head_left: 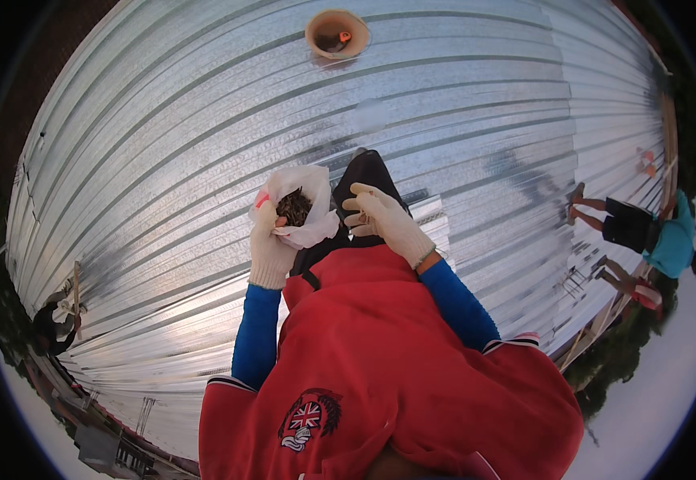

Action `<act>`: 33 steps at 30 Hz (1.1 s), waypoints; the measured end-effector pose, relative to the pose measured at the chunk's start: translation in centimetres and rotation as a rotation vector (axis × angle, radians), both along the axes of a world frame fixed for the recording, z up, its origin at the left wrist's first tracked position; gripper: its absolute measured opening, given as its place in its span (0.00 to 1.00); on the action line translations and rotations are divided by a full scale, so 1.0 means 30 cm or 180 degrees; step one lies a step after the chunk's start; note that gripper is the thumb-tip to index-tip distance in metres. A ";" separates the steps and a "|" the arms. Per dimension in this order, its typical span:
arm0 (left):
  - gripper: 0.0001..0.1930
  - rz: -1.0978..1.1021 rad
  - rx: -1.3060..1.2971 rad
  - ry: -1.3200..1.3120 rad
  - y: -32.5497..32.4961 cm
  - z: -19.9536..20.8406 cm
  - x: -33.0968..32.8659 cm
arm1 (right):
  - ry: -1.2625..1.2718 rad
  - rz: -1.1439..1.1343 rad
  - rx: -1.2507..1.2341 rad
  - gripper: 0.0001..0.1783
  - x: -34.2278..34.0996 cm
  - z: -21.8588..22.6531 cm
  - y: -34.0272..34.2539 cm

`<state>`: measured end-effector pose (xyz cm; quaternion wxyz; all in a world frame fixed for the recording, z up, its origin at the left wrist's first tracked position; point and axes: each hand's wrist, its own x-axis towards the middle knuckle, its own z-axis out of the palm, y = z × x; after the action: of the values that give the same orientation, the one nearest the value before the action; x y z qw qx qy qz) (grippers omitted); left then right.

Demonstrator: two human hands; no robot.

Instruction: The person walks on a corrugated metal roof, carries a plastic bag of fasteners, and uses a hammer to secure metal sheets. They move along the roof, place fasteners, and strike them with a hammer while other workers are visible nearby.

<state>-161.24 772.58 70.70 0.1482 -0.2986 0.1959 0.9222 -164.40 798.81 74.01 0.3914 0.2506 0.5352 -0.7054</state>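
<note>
My left hand, in a white knit glove, grips the side of a white plastic bag. The bag's mouth gapes upward and shows a heap of thin, dark metal pieces that look like nails or screws. A small red patch marks the bag's edge near my fingers. Just right of the bag is my right hand, gloved too, apart from it and in front of my dark trouser leg. Its fingers curl inward; whatever they hold is too small or hidden to make out.
Ribbed, shiny metal roofing sheets spread all round me. A tan bucket with an orange item inside stands ahead. Two people are at the right edge, one in a teal top. Another person crouches at the left edge.
</note>
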 end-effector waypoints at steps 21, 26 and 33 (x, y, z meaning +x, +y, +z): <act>0.31 -0.0232 -0.0294 -0.0907 0.302 -0.431 -1.051 | -0.0806 0.0003 -0.0149 0.25 -1.186 -0.462 0.152; 0.25 -0.0649 -0.0356 -0.1404 0.306 -0.777 -1.221 | -0.1090 -0.0455 0.0214 0.21 -1.319 -0.721 0.147; 0.26 -0.1221 -0.0303 -0.1516 0.284 -1.267 -1.566 | -0.1302 -0.1126 0.0796 0.17 -1.488 -1.241 0.051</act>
<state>-208.21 781.11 32.69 0.3472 -0.4706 0.2513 0.7713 -209.06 800.35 36.79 0.3282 0.5232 0.4760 -0.6260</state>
